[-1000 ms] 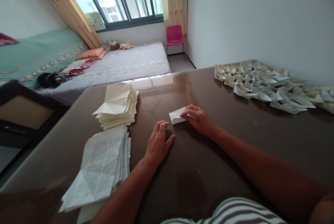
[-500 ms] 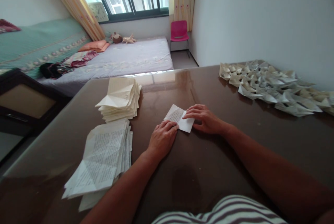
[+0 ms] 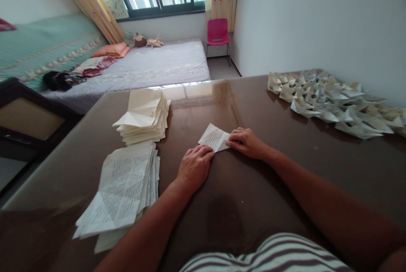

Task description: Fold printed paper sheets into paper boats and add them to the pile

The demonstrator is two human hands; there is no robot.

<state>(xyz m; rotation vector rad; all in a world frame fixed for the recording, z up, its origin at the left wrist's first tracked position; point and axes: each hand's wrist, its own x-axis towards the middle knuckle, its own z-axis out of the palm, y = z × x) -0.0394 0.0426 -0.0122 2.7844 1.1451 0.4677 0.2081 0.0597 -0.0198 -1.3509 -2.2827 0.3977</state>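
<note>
head view: left hand has slid in beside right hand; both loosely curled, fingertips pressing the folded paper mid-frame, nothing gripped.

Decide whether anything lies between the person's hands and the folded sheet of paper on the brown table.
Nothing visible does: the left hand and the right hand each have fingertips on the folded sheet, one at either side.

Palm-down left hand and right hand, close together, slightly curled.
</note>
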